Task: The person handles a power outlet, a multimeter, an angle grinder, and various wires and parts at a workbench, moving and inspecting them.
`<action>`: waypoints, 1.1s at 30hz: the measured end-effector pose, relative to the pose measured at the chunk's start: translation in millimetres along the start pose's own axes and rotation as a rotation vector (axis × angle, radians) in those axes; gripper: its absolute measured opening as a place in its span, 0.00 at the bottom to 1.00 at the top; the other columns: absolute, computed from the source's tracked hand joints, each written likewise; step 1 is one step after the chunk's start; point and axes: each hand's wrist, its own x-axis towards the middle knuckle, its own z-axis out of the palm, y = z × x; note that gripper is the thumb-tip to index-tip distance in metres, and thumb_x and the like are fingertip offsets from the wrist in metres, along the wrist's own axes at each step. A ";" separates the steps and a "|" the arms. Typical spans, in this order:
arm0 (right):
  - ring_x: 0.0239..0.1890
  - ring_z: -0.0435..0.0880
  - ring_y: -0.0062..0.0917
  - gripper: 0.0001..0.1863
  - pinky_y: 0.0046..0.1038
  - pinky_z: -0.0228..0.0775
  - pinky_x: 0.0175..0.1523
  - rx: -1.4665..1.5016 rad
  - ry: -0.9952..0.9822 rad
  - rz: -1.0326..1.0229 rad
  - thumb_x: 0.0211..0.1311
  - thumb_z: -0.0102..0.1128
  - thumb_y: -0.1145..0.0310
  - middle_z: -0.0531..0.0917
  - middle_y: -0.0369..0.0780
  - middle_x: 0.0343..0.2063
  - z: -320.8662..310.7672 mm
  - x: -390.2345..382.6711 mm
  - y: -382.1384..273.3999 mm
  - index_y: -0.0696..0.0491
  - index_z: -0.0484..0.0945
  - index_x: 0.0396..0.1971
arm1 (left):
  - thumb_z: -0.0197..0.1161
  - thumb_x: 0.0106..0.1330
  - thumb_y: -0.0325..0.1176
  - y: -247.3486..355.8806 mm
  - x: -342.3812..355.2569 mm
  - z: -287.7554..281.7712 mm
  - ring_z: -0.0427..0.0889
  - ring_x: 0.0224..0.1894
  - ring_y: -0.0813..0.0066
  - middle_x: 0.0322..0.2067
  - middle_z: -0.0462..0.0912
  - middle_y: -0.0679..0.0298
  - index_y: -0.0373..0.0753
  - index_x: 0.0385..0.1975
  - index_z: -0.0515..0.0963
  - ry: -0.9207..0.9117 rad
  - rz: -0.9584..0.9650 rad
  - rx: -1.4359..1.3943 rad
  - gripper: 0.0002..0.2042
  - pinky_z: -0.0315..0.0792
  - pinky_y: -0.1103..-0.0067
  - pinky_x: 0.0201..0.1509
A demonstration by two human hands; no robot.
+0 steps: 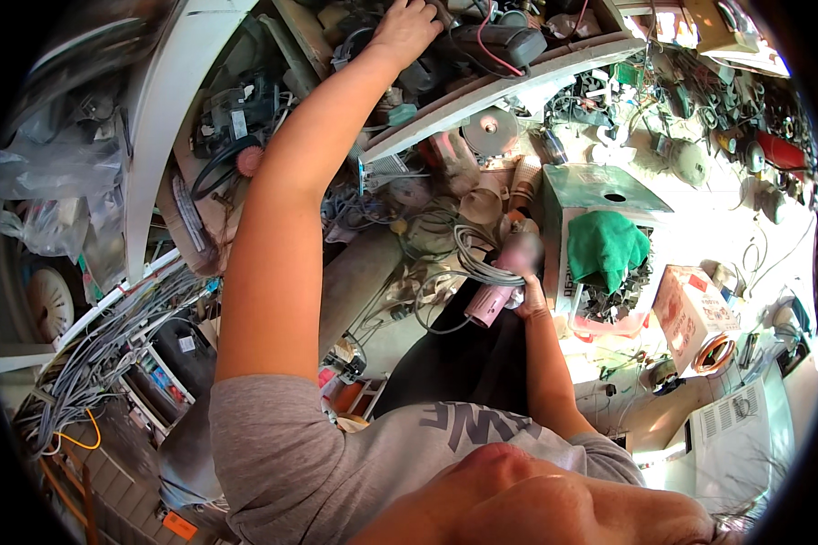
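My left hand (409, 33) reaches up to a wooden tray (504, 84) of tools and parts at the top. Its fingers are curled beside a dark tool body (500, 44) with a red wire; what they grip is hidden. Lower, in front of my dark trousers, my right hand (533, 298) is closed around a pink tube-shaped appliance (489, 305). The upper end of this appliance is blurred, so its exact kind does not show. Loops of grey cable (471, 250) lie against it, under my right fingers.
A greenish metal case (600, 188) stands right of my right hand. Near it are a green cloth (606, 247) on a bin of small dark parts and a printed carton (693, 309). A white upright (159, 127) and tangled cables (77, 386) crowd the left side.
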 end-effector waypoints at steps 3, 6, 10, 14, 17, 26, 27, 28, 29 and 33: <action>0.33 0.83 0.28 0.13 0.33 0.77 0.42 0.001 0.005 0.006 0.55 0.63 0.62 0.83 0.39 0.32 6.2 -0.6 -1.0 0.53 0.76 0.36 | 0.53 0.61 0.31 -2.5 -8.0 -35.3 0.71 0.49 0.63 0.39 0.77 0.62 0.46 0.36 0.81 0.013 -0.025 -0.105 0.10 0.59 0.65 0.60; 0.35 0.83 0.29 0.14 0.34 0.77 0.45 -0.006 -0.004 -0.012 0.55 0.64 0.62 0.83 0.40 0.33 12.9 -5.4 -4.4 0.53 0.76 0.38 | 0.58 0.58 0.31 -10.3 -26.7 -53.5 0.72 0.50 0.63 0.42 0.78 0.63 0.43 0.37 0.80 0.040 -0.080 -0.379 0.09 0.61 0.66 0.59; 0.38 0.83 0.30 0.16 0.35 0.76 0.47 -0.001 -0.012 0.007 0.54 0.64 0.62 0.83 0.42 0.36 22.9 -11.1 -7.8 0.54 0.75 0.40 | 0.64 0.58 0.35 -9.6 -41.6 -76.0 0.74 0.52 0.61 0.46 0.79 0.60 0.41 0.46 0.76 0.018 -0.293 -0.578 0.16 0.64 0.67 0.59; 0.38 0.83 0.31 0.17 0.35 0.76 0.48 -0.015 0.002 0.010 0.54 0.65 0.61 0.83 0.41 0.36 14.2 -7.6 -6.9 0.54 0.75 0.40 | 0.60 0.64 0.38 -31.2 -46.4 -89.8 0.81 0.40 0.59 0.40 0.81 0.52 0.35 0.50 0.71 0.494 -0.616 -0.952 0.19 0.73 0.70 0.43; 0.37 0.83 0.30 0.16 0.35 0.76 0.46 -0.036 0.012 0.030 0.54 0.65 0.61 0.83 0.40 0.35 10.0 -6.6 -5.9 0.53 0.75 0.39 | 0.57 0.67 0.42 -80.8 -64.9 -62.2 0.77 0.24 0.76 0.24 0.81 0.64 0.34 0.41 0.73 0.514 -0.905 -1.061 0.16 0.71 0.78 0.30; 0.35 0.83 0.29 0.16 0.34 0.77 0.44 -0.046 0.015 0.030 0.53 0.65 0.61 0.83 0.39 0.33 16.5 -6.8 -6.7 0.52 0.76 0.39 | 0.58 0.58 0.60 -80.4 -142.0 -5.7 0.68 0.59 0.53 0.54 0.72 0.49 0.42 0.58 0.68 0.200 -1.194 -0.868 0.34 0.62 0.64 0.61; 0.35 0.83 0.29 0.16 0.34 0.77 0.44 -0.049 0.025 0.020 0.53 0.65 0.61 0.83 0.39 0.33 20.4 -8.6 -7.5 0.52 0.76 0.39 | 0.58 0.55 0.65 -65.5 -144.8 -13.0 0.65 0.62 0.53 0.56 0.70 0.48 0.41 0.58 0.68 0.198 -1.109 -0.659 0.38 0.59 0.64 0.64; 0.35 0.83 0.29 0.16 0.34 0.77 0.44 -0.054 0.033 0.017 0.53 0.65 0.61 0.83 0.39 0.33 22.2 -10.0 -7.9 0.52 0.76 0.39 | 0.59 0.53 0.67 -52.9 -148.3 -25.8 0.62 0.63 0.51 0.58 0.68 0.49 0.43 0.59 0.68 0.222 -0.985 -0.561 0.40 0.55 0.62 0.65; 0.35 0.83 0.29 0.16 0.34 0.77 0.44 -0.052 0.030 0.024 0.53 0.65 0.61 0.83 0.39 0.34 19.0 -8.3 -7.4 0.52 0.76 0.39 | 0.59 0.50 0.69 -41.5 -149.5 -38.4 0.59 0.65 0.49 0.60 0.66 0.50 0.46 0.59 0.68 0.245 -0.860 -0.464 0.41 0.52 0.59 0.67; 0.37 0.83 0.30 0.17 0.35 0.76 0.46 -0.048 0.013 0.058 0.53 0.65 0.60 0.83 0.40 0.35 4.5 -0.8 -5.8 0.53 0.75 0.40 | 0.63 0.49 0.66 -15.6 -152.9 -54.4 0.70 0.58 0.62 0.50 0.77 0.59 0.51 0.56 0.72 -0.136 -0.671 -0.249 0.36 0.50 0.57 0.67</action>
